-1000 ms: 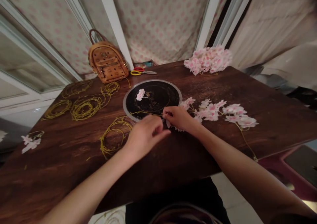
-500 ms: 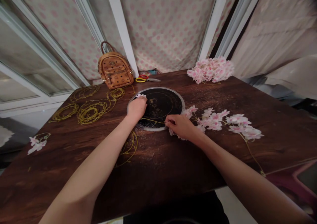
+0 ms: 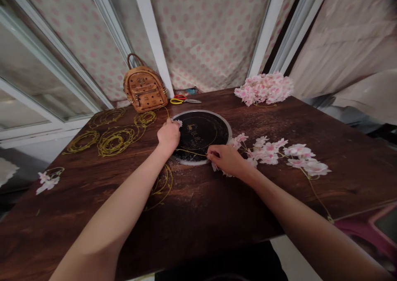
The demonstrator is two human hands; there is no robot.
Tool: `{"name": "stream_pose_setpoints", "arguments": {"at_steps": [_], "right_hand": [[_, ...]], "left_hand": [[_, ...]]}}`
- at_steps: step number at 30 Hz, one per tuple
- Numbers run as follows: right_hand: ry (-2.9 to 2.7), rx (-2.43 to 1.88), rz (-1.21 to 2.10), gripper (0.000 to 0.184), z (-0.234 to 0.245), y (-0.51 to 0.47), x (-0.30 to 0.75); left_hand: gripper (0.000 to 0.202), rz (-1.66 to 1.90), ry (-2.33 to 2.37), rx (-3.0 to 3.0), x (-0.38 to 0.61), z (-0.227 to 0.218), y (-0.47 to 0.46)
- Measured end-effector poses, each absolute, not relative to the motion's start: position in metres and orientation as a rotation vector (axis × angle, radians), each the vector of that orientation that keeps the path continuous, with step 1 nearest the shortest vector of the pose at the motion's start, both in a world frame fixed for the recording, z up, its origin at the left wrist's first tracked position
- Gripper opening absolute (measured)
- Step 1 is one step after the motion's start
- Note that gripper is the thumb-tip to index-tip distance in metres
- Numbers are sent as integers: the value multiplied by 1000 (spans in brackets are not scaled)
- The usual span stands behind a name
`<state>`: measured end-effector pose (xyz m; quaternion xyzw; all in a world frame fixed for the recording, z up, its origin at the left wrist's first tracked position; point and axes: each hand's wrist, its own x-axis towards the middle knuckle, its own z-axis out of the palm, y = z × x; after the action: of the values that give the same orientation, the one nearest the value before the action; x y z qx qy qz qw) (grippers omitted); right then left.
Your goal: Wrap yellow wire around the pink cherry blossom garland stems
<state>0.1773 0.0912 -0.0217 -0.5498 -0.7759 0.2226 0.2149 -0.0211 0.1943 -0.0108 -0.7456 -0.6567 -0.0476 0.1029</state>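
My left hand point(image 3: 169, 136) is closed at the left rim of a round black plate point(image 3: 203, 128) with a silver edge. Pale petals of an artificial flower point(image 3: 180, 123) poke out beyond its fingers, which are mostly hidden behind the hand. At the plate's near right edge, my right hand point(image 3: 225, 157) pinches a thin yellow-green stem point(image 3: 192, 152) that runs left over the plate. Pink-white artificial blossoms point(image 3: 266, 152) trail along the table to the right of that hand. A loose coil of bare stem point(image 3: 164, 186) lies under my left forearm.
Coiled yellow-green stems point(image 3: 116, 141) lie at the left, near a brown backpack point(image 3: 145, 88). Scissors point(image 3: 185, 100) with red and yellow handles rest behind the plate. A blossom bunch point(image 3: 265, 87) sits back right; a small white flower point(image 3: 48, 182) lies far left.
My left hand has shifted slightly left with the flower, toward the plate's left rim. My right hand has stayed almost in place, still pinching the stem.
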Motion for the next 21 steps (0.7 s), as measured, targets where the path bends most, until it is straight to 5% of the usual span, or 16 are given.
{"name": "stream_pose_setpoints", "arguments": {"at_steps": [13, 21], "right_hand": [[-2138, -1507, 637, 18, -22, 91, 178], [-2159, -1348, 766, 20, -24, 92, 177]], "left_hand": [[32, -170, -2000, -2177, -31, -3, 190], [21, -630, -2059, -2414, -33, 4, 157]]}}
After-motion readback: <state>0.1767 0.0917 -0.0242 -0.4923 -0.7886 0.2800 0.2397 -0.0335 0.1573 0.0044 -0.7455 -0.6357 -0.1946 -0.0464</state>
